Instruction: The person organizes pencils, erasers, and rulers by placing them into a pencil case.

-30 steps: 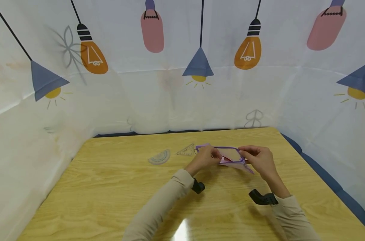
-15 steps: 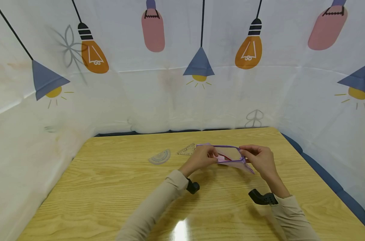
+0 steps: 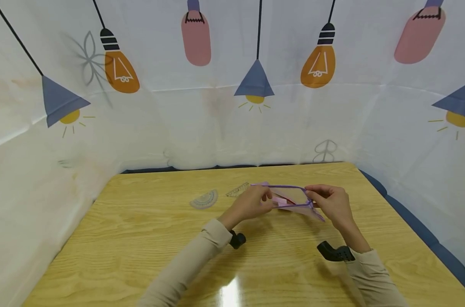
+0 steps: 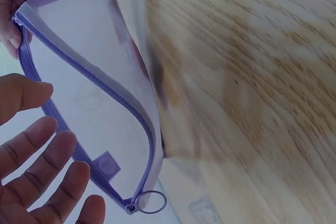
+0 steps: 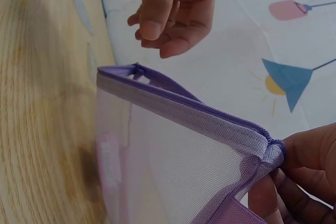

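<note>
A mesh pencil case (image 3: pixel 307 210) with purple zipper edging stands unzipped over the table, its mouth spread wide. My right hand (image 3: pixel 332 204) pinches its right corner between thumb and fingers, clear in the right wrist view. My left hand (image 3: pixel 248 204) hovers at the case's other end with relaxed, parted fingers and nothing in them. Inside the case lie a small pale pink block (image 3: pixel 282 202) and a red slender thing. A pinkish labelled shape (image 5: pixel 109 162) shows through the mesh in the right wrist view. The zipper has a ring pull (image 4: pixel 165 208).
A clear protractor (image 3: pixel 204 199) and a clear set square (image 3: pixel 236 190) lie on the wooden table (image 3: pixel 140 230), left of the case. Behind the table hangs a white cloth (image 3: pixel 178 128) printed with lamps. A dark blue edge (image 3: pixel 420 226) runs along the table's right side.
My left hand has drawn back to the left from the case's mouth, uncovering more of the pink block. My right hand keeps its grip in the same place.
</note>
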A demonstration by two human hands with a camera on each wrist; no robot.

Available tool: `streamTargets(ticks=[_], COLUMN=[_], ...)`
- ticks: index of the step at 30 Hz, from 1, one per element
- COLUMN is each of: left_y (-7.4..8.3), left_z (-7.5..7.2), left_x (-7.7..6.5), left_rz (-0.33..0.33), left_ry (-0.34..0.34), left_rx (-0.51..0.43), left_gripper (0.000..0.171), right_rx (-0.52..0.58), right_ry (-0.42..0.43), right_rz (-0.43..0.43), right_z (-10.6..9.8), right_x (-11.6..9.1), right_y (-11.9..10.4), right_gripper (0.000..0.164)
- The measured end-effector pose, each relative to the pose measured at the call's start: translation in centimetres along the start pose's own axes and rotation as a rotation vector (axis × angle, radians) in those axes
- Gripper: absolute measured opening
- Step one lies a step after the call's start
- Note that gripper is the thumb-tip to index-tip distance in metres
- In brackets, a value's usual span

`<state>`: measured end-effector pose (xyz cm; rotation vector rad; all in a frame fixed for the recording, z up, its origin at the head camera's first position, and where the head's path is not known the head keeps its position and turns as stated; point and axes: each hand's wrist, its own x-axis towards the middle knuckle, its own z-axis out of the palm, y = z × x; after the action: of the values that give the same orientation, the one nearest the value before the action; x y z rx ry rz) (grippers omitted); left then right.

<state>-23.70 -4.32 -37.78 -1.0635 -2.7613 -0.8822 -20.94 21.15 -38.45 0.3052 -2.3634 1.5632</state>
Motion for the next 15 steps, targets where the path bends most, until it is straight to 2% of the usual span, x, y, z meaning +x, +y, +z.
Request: streamTargets(ticks=[6, 15], left_y=[0.0, -0.9], left_z=[-0.5, -1.5], left_x=[-1.1, -2.8], left_rz=[-0.004, 0.049], left_ry=[0.015, 0.070], left_rx=[0.155, 0.286], left_gripper=[0.019, 0.025], right_rx=[0.007, 0.010], right_ry=[0.002, 0.004], right_rz=[-0.008, -0.013], right_z=[0.1, 0.1], right_x=[-0.1, 0.0], right_y=[-0.1, -0.1], right_gripper=[0.024, 0.023])
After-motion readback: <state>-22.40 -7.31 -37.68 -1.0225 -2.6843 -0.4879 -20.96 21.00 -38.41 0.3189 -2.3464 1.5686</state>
